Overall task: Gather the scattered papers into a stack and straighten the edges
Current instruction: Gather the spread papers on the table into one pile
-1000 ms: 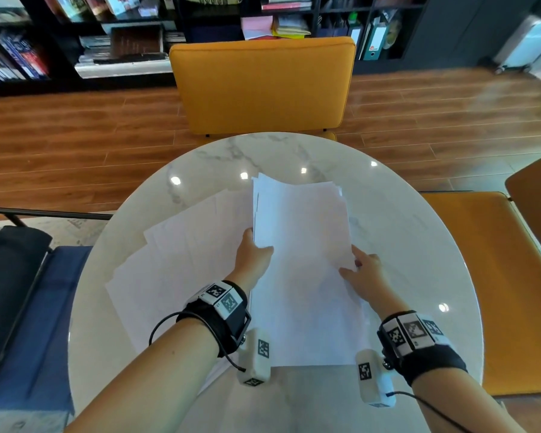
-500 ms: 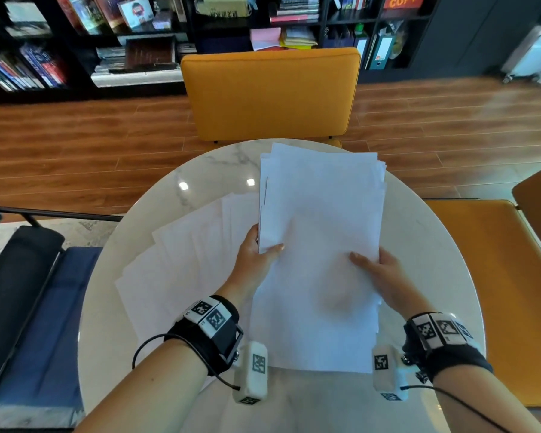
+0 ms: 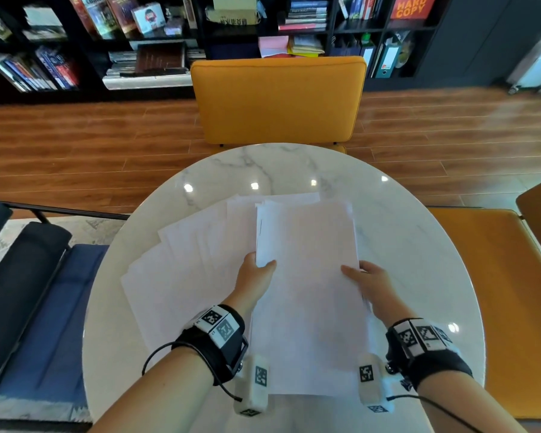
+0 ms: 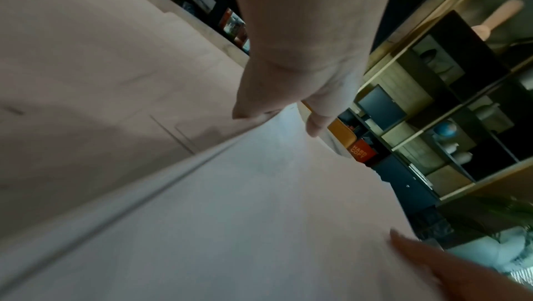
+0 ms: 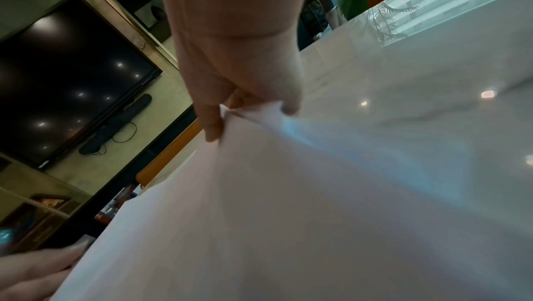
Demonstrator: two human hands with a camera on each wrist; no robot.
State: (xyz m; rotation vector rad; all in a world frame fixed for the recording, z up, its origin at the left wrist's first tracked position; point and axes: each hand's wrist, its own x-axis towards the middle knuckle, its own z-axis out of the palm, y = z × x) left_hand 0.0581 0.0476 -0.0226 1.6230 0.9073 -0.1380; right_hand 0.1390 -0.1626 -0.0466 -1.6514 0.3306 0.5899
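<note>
On the white bench (image 3: 419, 245), the left hand (image 3: 255, 278) and right hand (image 3: 370, 284) pinch the stack of papers (image 3: 306, 292) with their fingers, beside loose sheets (image 3: 185, 260).

A yellow chair (image 3: 278, 100) stands beyond the fingers, a bookshelf (image 3: 156, 42) behind it. A blue seat (image 3: 41, 310) lies left of them, a yellow bench (image 3: 509, 307) right.
</note>
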